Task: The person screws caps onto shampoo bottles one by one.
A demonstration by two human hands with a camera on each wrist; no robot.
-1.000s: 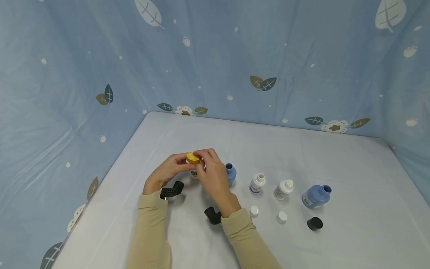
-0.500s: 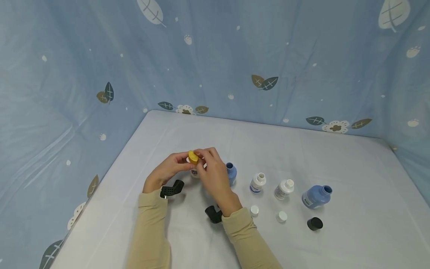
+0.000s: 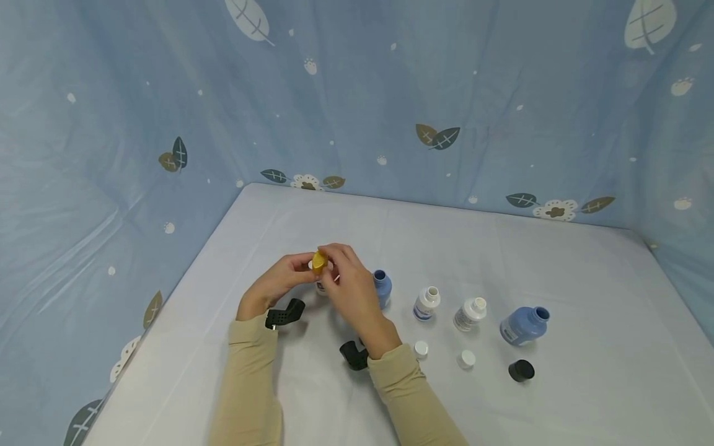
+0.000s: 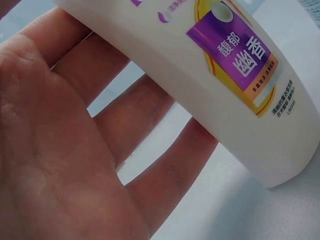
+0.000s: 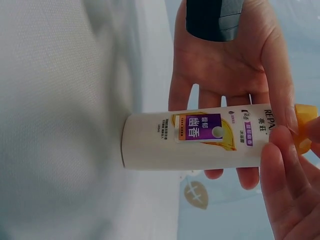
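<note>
My left hand [image 3: 281, 279] holds a white body wash bottle [image 5: 150, 142] with a purple and yellow label. The bottle stands upright, its base close over the white table, and the left fingers lie along its back while the thumb reaches the neck. At its top is a yellow cap [image 3: 319, 262], pinched by the thumb and fingers of my right hand [image 3: 354, 288]. Those right fingers [image 5: 280, 170] overlap the bottle's shoulder in the right wrist view. In the left wrist view the bottle [image 4: 240, 105] crosses in front of my fingers, its cap out of frame.
Right of my hands is a capless blue bottle [image 3: 382, 288], partly hidden. Beyond it stand two small white bottles [image 3: 427, 303] and another blue bottle [image 3: 524, 326]. In front lie two white caps [image 3: 467, 359] and a black cap [image 3: 521, 371]. A blue curtain [image 3: 357, 93] borders the table.
The yellow cap has turned: its broad round top showed a second ago, and now it looks narrow and tipped up. The right fingers shifted slightly with it; the left hand stays in place.
</note>
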